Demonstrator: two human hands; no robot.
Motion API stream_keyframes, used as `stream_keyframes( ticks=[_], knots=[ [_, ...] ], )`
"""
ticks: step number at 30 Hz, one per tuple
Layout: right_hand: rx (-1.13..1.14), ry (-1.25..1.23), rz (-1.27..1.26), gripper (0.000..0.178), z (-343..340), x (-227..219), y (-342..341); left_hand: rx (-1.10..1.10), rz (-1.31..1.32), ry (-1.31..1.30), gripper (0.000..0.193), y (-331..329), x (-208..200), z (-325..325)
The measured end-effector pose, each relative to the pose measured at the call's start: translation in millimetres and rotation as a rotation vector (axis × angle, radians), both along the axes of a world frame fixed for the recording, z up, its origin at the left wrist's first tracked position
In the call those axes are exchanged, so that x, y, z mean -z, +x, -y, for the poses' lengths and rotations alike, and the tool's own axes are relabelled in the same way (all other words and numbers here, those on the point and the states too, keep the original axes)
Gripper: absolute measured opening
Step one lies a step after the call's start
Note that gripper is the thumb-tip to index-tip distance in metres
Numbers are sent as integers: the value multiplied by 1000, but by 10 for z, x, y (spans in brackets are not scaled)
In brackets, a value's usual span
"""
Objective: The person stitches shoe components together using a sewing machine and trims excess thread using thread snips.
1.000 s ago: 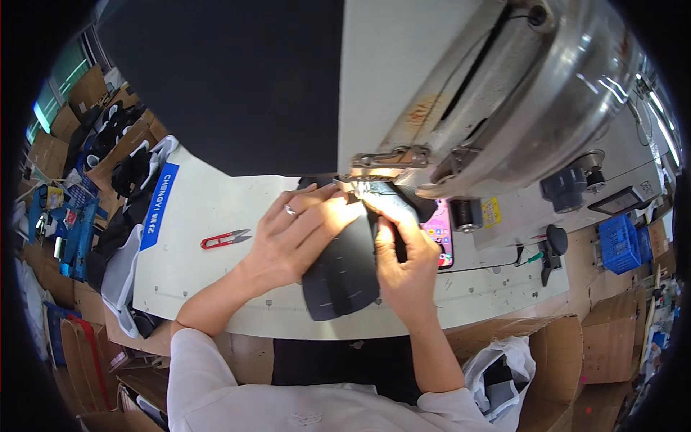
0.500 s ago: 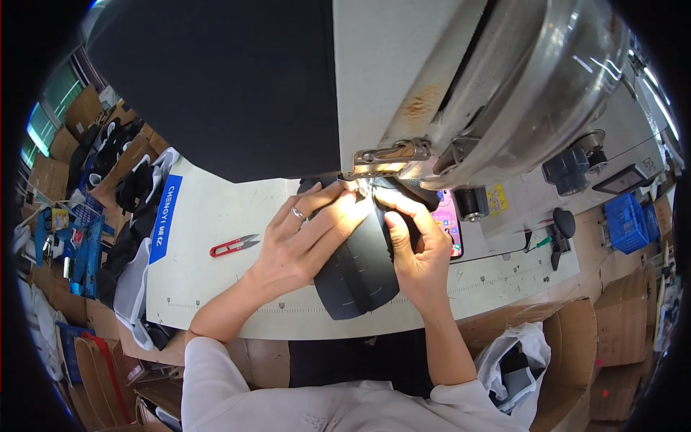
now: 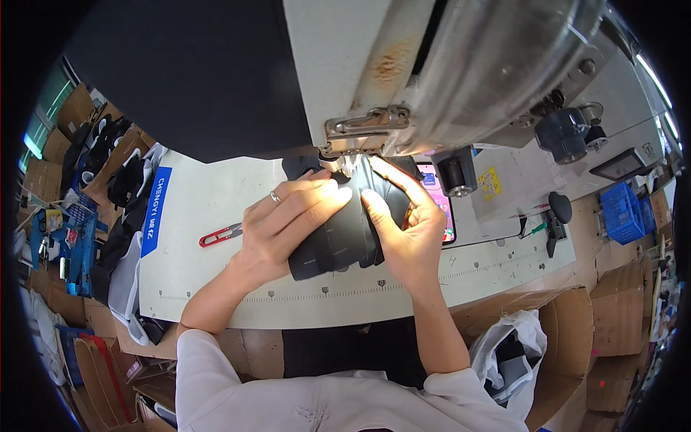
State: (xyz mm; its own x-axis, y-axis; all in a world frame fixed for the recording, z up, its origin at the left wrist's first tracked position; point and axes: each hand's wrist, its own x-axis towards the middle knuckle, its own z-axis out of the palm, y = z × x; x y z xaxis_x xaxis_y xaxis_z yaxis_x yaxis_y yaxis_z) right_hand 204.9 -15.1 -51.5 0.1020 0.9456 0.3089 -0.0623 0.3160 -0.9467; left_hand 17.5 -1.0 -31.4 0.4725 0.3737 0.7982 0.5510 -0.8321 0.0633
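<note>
A black, panel-like piece of fabric [image 3: 327, 250] with faint light marks lies under the brightly lit needle area of a sewing machine [image 3: 363, 133]. My left hand [image 3: 277, 227], a ring on one finger, presses the fabric's left side with its fingers bunched close to the needle. On the other side, my right hand [image 3: 414, 234] grips the fabric between thumb and fingers, the forefinger reaching up beside the presser area. Some fabric bunches up between the two hands. The machine head and my fingers hide the needle point and the far end of the piece.
Red-handled thread snips [image 3: 219, 236] lie left of my left hand. A lit phone [image 3: 440, 201] rests right of the machine. Dark and white pieces [image 3: 126, 266] hang at the table's left edge. An open cardboard box [image 3: 565, 338] with a white bag [image 3: 529, 338] stands at the lower right.
The fabric's near end has moved away from me, toward the machine. Both hands stay on it, my right thumb now lying over bunched fabric. The whole view has also shifted slightly.
</note>
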Motion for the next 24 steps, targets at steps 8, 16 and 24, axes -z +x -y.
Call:
stream_keyframes(
  ticks=[8,16,24],
  knots=[
    [10,42,-47,27,-24,26,-26,18,-26,-134,50,-21,-82,51],
    [52,132,121,34,-107,37,101,76,-69,-106,54,-18,-50,42],
    [8,129,99,37,-25,-21,61,58,-48,-186,61,-41,-125,115]
  ],
)
